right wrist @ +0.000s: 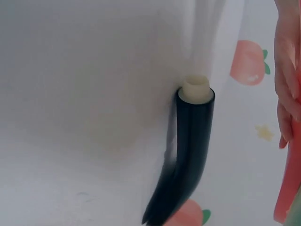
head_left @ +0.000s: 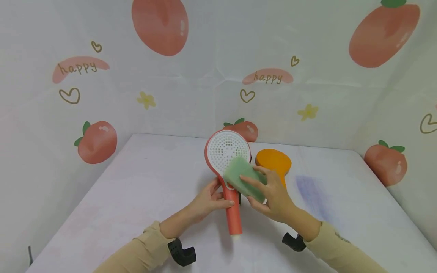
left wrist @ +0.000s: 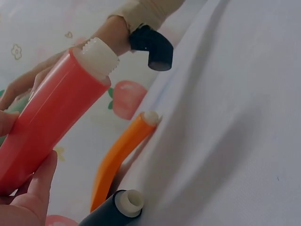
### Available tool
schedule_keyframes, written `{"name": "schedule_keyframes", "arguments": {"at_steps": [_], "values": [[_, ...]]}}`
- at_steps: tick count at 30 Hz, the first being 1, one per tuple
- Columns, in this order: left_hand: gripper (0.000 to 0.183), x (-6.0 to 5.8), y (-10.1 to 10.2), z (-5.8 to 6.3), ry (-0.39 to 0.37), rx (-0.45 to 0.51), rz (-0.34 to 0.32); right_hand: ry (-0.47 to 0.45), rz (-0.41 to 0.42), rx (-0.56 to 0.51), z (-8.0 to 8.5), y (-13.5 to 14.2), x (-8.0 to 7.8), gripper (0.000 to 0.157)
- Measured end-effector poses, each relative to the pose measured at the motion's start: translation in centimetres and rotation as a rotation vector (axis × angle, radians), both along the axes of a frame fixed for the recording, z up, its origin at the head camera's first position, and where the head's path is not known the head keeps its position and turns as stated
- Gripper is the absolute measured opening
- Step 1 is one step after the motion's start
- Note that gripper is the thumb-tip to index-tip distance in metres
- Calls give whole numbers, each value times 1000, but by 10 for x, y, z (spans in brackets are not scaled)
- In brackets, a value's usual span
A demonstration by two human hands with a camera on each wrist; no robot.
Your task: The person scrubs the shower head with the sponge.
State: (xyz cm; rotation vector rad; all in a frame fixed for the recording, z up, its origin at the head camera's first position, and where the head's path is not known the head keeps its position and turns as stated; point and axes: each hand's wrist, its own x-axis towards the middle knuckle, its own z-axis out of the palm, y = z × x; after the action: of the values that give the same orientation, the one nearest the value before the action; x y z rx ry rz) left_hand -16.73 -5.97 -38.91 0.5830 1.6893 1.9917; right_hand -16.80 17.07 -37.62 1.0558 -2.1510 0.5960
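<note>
Red shower head [head_left: 222,160], with green sponge [head_left: 243,177]

Position: raised above table [head_left: 136,193], handle [head_left: 233,220] pinched by left hand [head_left: 209,200]. Sponge: pinched by right hand [head_left: 275,196], apparently against the spray face [head_left: 228,146]. Risk: off-centre rubbing could twist the glossy handle loose.

left grip [head_left: 207,201]: fingers curled, thumb across | right grip [head_left: 275,197]: fingers spread, bent | forearms [head_left: 178,223]: angled inward
</note>
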Motion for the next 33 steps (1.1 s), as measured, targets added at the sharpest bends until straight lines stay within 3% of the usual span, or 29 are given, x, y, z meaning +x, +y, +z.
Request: {"name": "schedule_keyframes", "arguments": {"at_steps": [10, 14, 16, 20, 26, 29, 33], "values": [[91, -8, -1, -6, 37, 28, -52, 99, 29, 67, -2, 4, 4, 40], [67, -10, -4, -8, -21, 86, -48, 125, 24, 77, -2, 4, 4, 39], [55, -11, -4, -6, -79, 114, -22, 136, 27, 86, -3, 4, 4, 38], [59, -12, -3, 3, -149, 152, 64, 151, 29, 104, -4, 3, 4, 37], [67, -14, -3, 10, -116, 80, 194, 159, 18, 105, -4, 2, 3, 38], [58, -16, -3, 10, -89, 18, 262, 167, 16, 102, -3, 2, 2, 38], [50, -20, -4, 8, -40, -40, 292, 168, 13, 101, -2, 2, 2, 38]]}}
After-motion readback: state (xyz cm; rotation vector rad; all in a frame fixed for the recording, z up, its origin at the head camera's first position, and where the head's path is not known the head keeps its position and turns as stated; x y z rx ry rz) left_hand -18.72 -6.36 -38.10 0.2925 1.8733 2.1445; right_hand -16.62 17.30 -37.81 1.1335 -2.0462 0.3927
